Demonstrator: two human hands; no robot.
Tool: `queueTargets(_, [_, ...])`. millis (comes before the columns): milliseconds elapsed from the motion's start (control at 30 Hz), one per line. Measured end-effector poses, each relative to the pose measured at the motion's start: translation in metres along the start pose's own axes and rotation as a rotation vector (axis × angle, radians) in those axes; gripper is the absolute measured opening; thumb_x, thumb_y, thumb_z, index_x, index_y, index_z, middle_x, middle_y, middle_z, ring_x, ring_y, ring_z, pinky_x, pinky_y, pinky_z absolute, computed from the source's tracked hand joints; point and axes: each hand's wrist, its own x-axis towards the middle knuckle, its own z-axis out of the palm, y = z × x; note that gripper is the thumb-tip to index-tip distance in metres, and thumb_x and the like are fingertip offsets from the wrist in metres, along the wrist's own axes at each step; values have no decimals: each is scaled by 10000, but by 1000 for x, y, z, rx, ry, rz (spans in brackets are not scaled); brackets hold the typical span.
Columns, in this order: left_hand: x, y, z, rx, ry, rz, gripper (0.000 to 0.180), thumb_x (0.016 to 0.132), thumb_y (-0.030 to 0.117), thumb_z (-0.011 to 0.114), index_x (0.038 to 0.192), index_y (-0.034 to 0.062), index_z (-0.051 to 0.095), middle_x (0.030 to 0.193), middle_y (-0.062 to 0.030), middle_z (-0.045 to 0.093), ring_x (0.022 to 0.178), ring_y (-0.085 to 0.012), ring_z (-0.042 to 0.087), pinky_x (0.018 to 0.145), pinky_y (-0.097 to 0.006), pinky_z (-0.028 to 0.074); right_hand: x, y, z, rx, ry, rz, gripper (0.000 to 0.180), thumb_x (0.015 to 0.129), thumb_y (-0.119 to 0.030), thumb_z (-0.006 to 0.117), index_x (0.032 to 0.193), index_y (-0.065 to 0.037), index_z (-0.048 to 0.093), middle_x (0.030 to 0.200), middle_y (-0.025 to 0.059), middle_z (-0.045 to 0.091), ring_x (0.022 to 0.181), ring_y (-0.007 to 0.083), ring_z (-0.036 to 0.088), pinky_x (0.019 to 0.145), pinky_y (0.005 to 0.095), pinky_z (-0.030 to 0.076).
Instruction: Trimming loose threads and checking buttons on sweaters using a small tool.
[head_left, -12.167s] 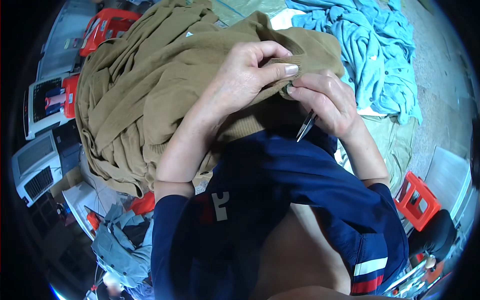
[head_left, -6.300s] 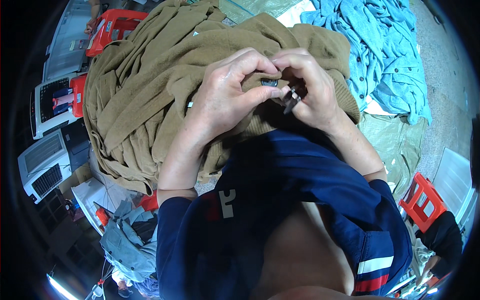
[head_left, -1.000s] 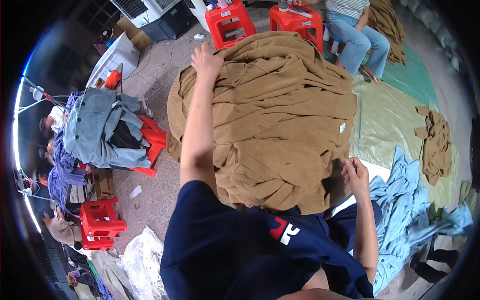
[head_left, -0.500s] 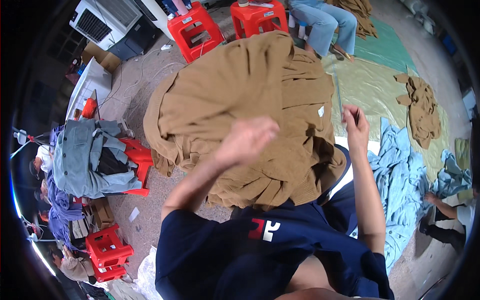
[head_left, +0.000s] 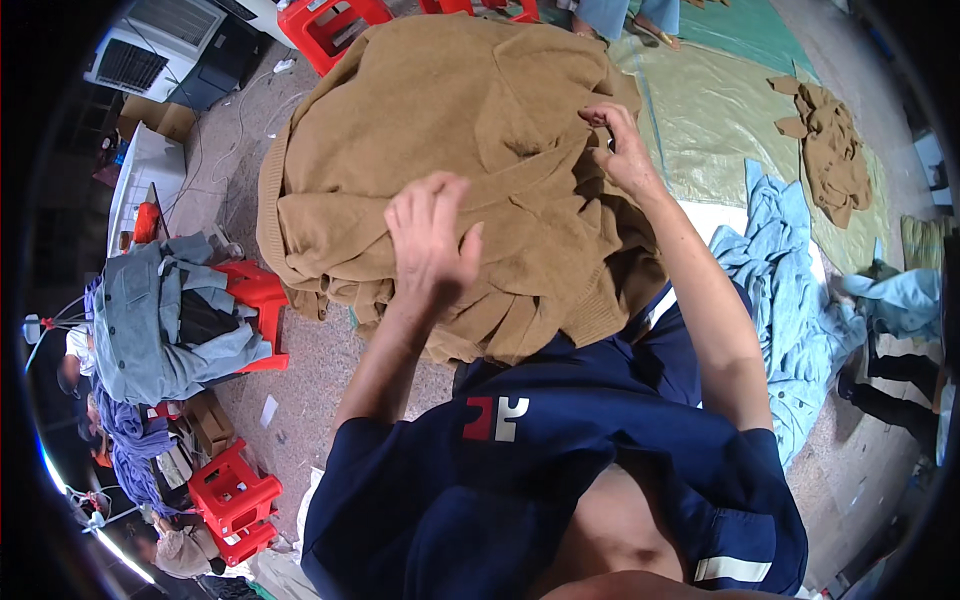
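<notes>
A large heap of brown knit sweaters (head_left: 400,100) lies in front of me, the top one spread broadly with a ribbed edge along its left side. Over the near part of this sweater is my left hand (head_left: 432,235), open, fingers stretched forward and thumb held apart. My right hand (head_left: 625,150) is at the heap's right side, its fingers bent and apart from the thumb, with no cloth visible between them. Whether either palm presses on the knit is hard to tell.
Grey-blue garments (head_left: 150,310) cover a red stool (head_left: 258,305) at left, with more red stools (head_left: 235,495) below. Light-blue garments (head_left: 780,300) and a brown sweater (head_left: 835,150) lie on the right. A green sheet (head_left: 690,130) covers the floor there. Other people sit or stand around the edges.
My left hand has moved left and its fingers have opened out. My right hand has come in from the right to the heap. The top sweater now lies flatter and more spread.
</notes>
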Motion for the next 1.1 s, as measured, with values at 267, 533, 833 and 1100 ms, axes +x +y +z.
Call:
queueTargets(267, [7, 10, -12, -320, -445, 128, 162, 817, 131, 722, 877, 12, 629, 655, -165, 574, 621, -361, 571, 599, -428, 457, 6, -12, -6, -4, 202, -194, 315, 754, 80, 604, 1031, -67, 579, 1177, 75, 575, 1140, 301, 522, 983, 353, 446])
queueTargets(533, [99, 121, -7, -859, -20, 667, 388, 638, 23, 735, 1021, 52, 690, 898, -119, 710, 726, -244, 690, 630, -352, 548, -98, 23, -199, 904, 640, 115, 415, 946, -188, 480, 1337, -50, 493, 1166, 176, 592, 1047, 257, 606, 792, 425, 564])
queueTargets(833, [71, 231, 13, -1003, -784, 669, 87, 766, 58, 591, 790, -18, 555, 547, -127, 540, 500, -261, 585, 472, -396, 472, -358, -50, -430, -246, 1218, -246, 565, 796, -396, 706, 1079, 83, 606, 1148, 246, 605, 823, 293, 682, 697, 394, 578])
queueTargets(1100, [104, 31, -59, -732, -871, -272, 400, 798, 49, 657, 1195, 34, 610, 930, -70, 662, 863, -172, 638, 725, -302, 510, -344, -113, -312, -641, 1102, 37, 255, 848, 50, 656, 1095, 21, 600, 1000, 114, 650, 869, 182, 632, 743, 311, 550])
